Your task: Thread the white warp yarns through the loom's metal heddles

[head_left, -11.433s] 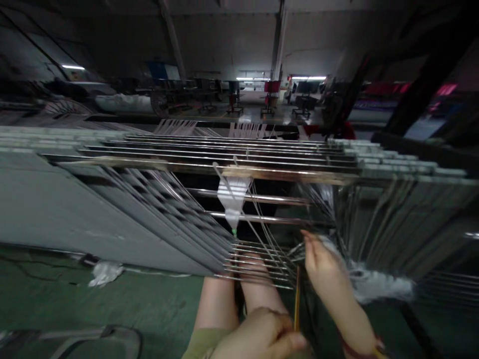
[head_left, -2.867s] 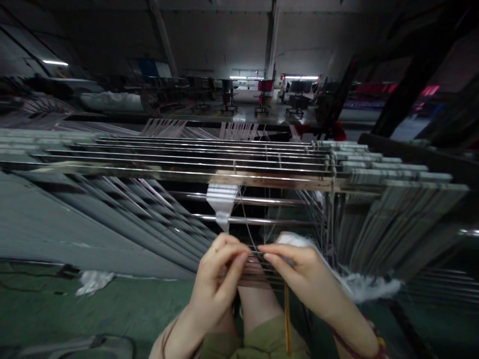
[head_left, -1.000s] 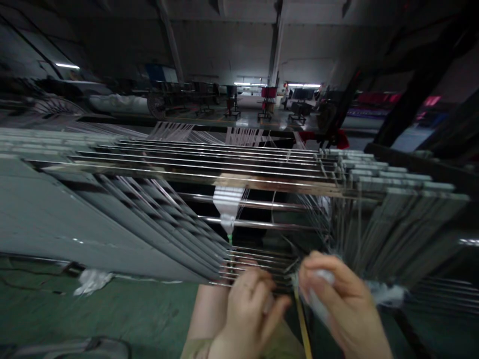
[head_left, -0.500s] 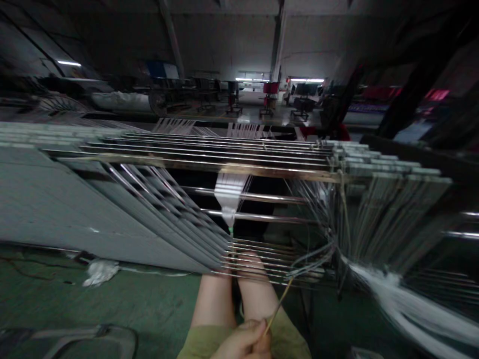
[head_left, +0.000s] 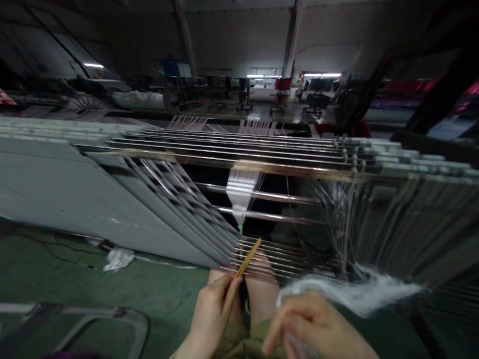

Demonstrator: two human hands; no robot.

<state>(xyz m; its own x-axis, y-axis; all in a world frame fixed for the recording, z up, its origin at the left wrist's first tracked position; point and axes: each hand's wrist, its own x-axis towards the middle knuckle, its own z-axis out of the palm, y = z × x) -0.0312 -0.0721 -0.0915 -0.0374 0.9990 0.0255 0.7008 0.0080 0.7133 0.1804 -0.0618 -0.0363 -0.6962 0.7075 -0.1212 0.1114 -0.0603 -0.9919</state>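
Observation:
My left hand pinches a thin yellow stick, which points up and right over the lower metal rods. At the lower right, my right hand is curled and blurred, right beside a loose bundle of white threads; whether its fingers grip any of them is unclear. Above my hands, a gathered band of white threads narrows to a green tie. Long metal bars cross the frame higher up.
Grey heddle sheets slope down at the left, and dense hanging threads fill the right. A metal frame stands at the lower left. White scrap lies on the green floor. Racks stand farther back.
The left hand and stick have moved up and left, and the stick's tip has left the grey strands at the right. My right hand has come into view. White threads have shifted left toward it.

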